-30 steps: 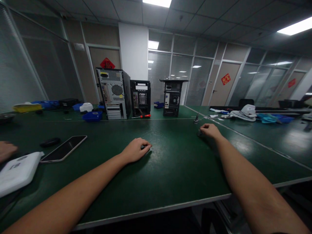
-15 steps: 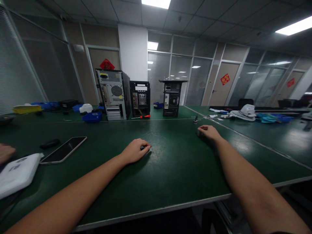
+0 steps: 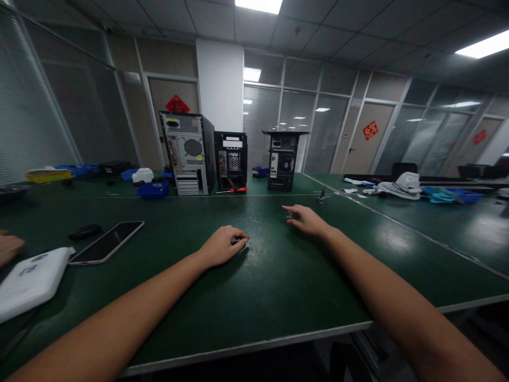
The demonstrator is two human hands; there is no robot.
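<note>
My left hand [image 3: 225,245] rests low over the green table with its fingers closed round a small dark piece [image 3: 237,241], mostly hidden by the thumb and fingers. Further right, my right hand [image 3: 306,218] pinches a small greyish, metal-looking part [image 3: 290,215] under the fingers, its index finger stretched forward. What kind of part either hand holds is too small to make out. Beyond my right hand a small dark metal fitting [image 3: 322,196] stands upright on the table, touched by neither hand.
Computer cases [image 3: 186,159] stand at the back, with a red screwdriver [image 3: 238,190] in front. A phone [image 3: 107,243], a dark oval object [image 3: 85,232] and a white packet [image 3: 35,276] lie left, beside another person's hand [image 3: 10,248]. A white cap [image 3: 405,185] sits far right.
My right hand has moved left, away from the upright fitting and closer to my left hand, carrying the small greyish part. My left hand stays nearly in place.
</note>
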